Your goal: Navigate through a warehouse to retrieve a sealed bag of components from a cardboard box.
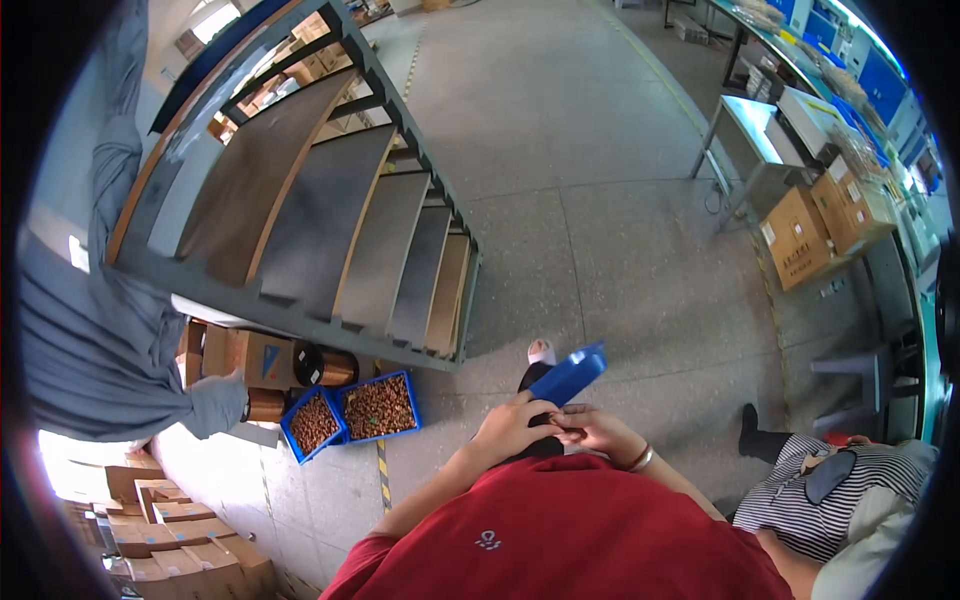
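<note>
A tall grey metal shelving rack [330, 200] is filling the upper left, its bare shelves tilting away over the concrete floor [570, 150]. A grey cloth cover [90, 330] is hanging down at its left side. Along the right edge, cardboard boxes [800, 235] are sitting beside a workbench [760, 125], and a person in a striped top [830, 490] is standing at the lower right. At the foot of the rack, two blue bins [350, 415] are lying side by side on the floor, both holding small brownish parts, with copper-coloured spools [325, 365] just behind them and stacked cartons [160, 530] lower left.

The wearer, in a red shirt [560, 530], is holding both hands together in front of the chest. The left hand [510, 425] is curling its fingers inward toward the right hand [595, 430], whose fingers are also bent, and the fingertips of both are meeting at one spot. A small blue tray [570, 375] is rising tilted just above the hands, its lower end sitting against the fingers and its upper end pointing up and right. Whether the fingers are pinching the tray's edge or some smaller thing is too small to tell.
</note>
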{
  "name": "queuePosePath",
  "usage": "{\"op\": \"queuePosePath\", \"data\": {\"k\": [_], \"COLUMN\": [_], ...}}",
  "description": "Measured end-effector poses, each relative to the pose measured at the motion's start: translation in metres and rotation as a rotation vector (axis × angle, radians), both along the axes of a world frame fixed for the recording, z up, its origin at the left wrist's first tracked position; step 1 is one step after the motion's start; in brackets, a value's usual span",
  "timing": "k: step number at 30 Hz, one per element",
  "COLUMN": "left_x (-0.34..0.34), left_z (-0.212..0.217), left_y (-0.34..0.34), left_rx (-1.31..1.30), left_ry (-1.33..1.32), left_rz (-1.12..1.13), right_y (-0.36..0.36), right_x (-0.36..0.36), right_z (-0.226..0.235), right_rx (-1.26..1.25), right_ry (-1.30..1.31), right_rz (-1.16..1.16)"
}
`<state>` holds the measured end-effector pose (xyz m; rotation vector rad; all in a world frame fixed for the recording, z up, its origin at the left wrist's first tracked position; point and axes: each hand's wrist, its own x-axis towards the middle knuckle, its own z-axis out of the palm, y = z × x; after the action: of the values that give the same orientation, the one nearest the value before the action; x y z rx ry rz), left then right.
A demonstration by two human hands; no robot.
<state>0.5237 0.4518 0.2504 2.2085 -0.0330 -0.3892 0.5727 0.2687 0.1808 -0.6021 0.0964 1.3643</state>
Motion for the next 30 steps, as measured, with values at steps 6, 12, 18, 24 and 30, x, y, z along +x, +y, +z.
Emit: {"op": "queuePosePath", "data": {"k": [6, 12, 18, 24, 30], "left_x": [0.19, 0.372, 0.526, 0.672, 0.787], "left_z": [-0.008, 0.016, 0.013, 0.019, 0.061], "left_y": [0.047, 0.093, 0.143, 0.186, 0.248], "left_rx": [-0.036, -0.226, -0.164, -0.021, 0.094], "left_ry": [-0.13, -0.159, -0.136, -0.302, -0.316], "left_rz": [-0.108, 0.095, 0.389, 0.735, 1.046], "right_y": [0.032, 0.011, -0.018, 0.011, 0.14], "right_x": [0.182, 0.346, 0.514, 0.772, 1.036], "right_z": [0.02, 0.018, -0.018, -0.048, 0.003], "right_rx": [-0.274, -0.38, -0.516, -0.767, -0.695], "right_ry": [-0.157, -0.216, 0.01, -0.09, -0.586], "right_rz": [-0.101, -0.387, -0.519, -0.358, -0.134]}}
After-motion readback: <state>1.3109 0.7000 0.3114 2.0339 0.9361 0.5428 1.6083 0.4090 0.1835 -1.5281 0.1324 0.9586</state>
